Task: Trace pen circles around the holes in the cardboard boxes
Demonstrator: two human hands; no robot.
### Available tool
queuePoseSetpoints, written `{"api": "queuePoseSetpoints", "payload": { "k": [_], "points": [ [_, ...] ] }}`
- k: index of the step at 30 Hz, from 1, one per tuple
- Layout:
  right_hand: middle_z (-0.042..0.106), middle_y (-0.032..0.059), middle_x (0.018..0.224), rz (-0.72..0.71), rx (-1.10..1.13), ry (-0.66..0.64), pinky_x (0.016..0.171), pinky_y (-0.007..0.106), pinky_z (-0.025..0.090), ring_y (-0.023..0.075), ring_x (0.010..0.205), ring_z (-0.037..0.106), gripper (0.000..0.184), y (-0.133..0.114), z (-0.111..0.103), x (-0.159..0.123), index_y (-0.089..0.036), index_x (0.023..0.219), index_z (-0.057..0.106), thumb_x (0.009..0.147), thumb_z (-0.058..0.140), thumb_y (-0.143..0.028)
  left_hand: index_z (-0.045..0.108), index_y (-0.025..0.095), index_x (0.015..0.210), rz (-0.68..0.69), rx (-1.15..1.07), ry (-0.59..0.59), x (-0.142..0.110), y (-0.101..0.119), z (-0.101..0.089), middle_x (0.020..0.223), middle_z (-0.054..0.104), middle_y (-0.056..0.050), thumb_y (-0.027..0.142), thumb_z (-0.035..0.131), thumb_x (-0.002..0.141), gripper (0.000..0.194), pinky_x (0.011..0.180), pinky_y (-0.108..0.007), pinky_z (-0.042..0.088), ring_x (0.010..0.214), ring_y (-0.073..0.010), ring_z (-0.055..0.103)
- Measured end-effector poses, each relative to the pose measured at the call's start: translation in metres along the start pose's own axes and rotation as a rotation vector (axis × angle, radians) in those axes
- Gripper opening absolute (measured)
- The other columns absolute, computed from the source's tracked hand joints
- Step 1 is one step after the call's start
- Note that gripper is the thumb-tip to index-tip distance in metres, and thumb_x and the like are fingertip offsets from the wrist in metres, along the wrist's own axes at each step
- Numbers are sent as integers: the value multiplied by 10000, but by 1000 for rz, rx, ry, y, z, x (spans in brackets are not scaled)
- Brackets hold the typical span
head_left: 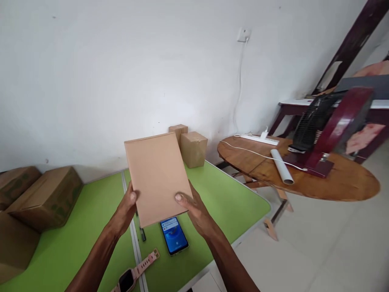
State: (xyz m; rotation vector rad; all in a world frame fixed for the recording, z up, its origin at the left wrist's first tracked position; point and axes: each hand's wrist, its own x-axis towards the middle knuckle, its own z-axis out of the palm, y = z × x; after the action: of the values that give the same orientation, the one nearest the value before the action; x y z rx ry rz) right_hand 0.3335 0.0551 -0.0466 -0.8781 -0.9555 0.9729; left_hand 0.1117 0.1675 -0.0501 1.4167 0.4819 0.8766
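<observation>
A flat tan cardboard piece (156,176) is held up over the green table (75,235), tilted with its face toward me. My left hand (126,211) grips its lower left edge and my right hand (194,209) grips its lower right edge, thumb on the front. Below the cardboard, a lit smartphone (174,236) lies on the table. A pink-strapped smartwatch (135,273) lies near the front edge.
Large cardboard boxes (45,198) stand at the table's left. Two small boxes (191,148) sit at its far edge by the white wall. To the right, a round wooden table (334,182) carries a fan (325,125), a power strip (259,139) and a white tube (282,166).
</observation>
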Motion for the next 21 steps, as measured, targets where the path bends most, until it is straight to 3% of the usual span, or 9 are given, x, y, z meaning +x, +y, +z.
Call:
{"api": "queuePoseSetpoints", "payload": {
  "k": [3, 6, 8, 11, 13, 16, 19, 21],
  "points": [
    [598, 143, 1649, -5, -150, 121, 1241, 547, 475, 374, 1500, 576, 912, 0, -37, -1, -288, 1603, 526, 835, 886, -623, 425, 258, 1711, -145, 208, -79, 28, -6, 21, 1791, 425, -192, 795, 842, 800, 1136, 1304, -690, 400, 1647, -498, 383],
    [493, 176, 1693, -6, -302, 319, 1232, 585, 481, 396, 1548, 500, 1112, 16, -75, 2, -287, 1677, 384, 771, 888, -688, 456, 221, 1690, -193, 286, -196, 68, -16, 50, 1744, 494, -208, 782, 820, 838, 1083, 1286, -625, 439, 1574, -456, 496],
    [430, 205, 1704, -17, -417, 480, 1218, 603, 492, 408, 1544, 491, 1252, 33, -103, 6, -273, 1719, 278, 722, 884, -725, 526, 205, 1642, -193, 291, -260, 94, -32, 70, 1687, 562, -207, 787, 850, 800, 1073, 1259, -590, 471, 1521, -436, 552],
    [425, 237, 1661, -87, -642, 736, 1213, 625, 486, 423, 1483, 531, 1323, 55, -152, 15, -219, 1724, 233, 688, 849, -763, 504, 174, 1659, -235, 316, -276, 120, -64, 89, 1718, 493, -257, 772, 896, 750, 1157, 1227, -596, 482, 1538, -460, 516],
    [383, 253, 1670, -123, -765, 853, 1269, 669, 397, 453, 1516, 465, 1357, 63, -182, 25, -185, 1719, 222, 664, 846, -769, 479, 153, 1673, -267, 330, -267, 127, -83, 94, 1724, 453, -291, 769, 905, 735, 1200, 1201, -604, 493, 1535, -476, 509],
    [274, 327, 1705, -125, -864, 926, 1336, 717, 210, 527, 1598, 270, 1454, 71, -215, 43, -70, 1706, 189, 626, 834, -799, 570, 127, 1596, -310, 327, -294, 122, -101, 92, 1625, 547, -302, 765, 904, 734, 1123, 1134, -579, 539, 1434, -457, 609],
    [221, 388, 1719, -114, -952, 947, 1342, 724, 130, 563, 1626, 154, 1531, 83, -231, 63, 13, 1689, 146, 610, 790, -861, 661, 110, 1498, -350, 319, -324, 109, -103, 81, 1506, 647, -286, 760, 910, 731, 1035, 1092, -553, 557, 1323, -429, 688],
    [234, 391, 1729, -97, -1002, 931, 1326, 745, 139, 576, 1624, 179, 1552, 95, -236, 74, -2, 1693, 135, 596, 770, -897, 680, 125, 1477, -371, 315, -330, 98, -99, 70, 1474, 679, -262, 743, 903, 758, 974, 1091, -536, 553, 1300, -407, 701]
  ]
}}
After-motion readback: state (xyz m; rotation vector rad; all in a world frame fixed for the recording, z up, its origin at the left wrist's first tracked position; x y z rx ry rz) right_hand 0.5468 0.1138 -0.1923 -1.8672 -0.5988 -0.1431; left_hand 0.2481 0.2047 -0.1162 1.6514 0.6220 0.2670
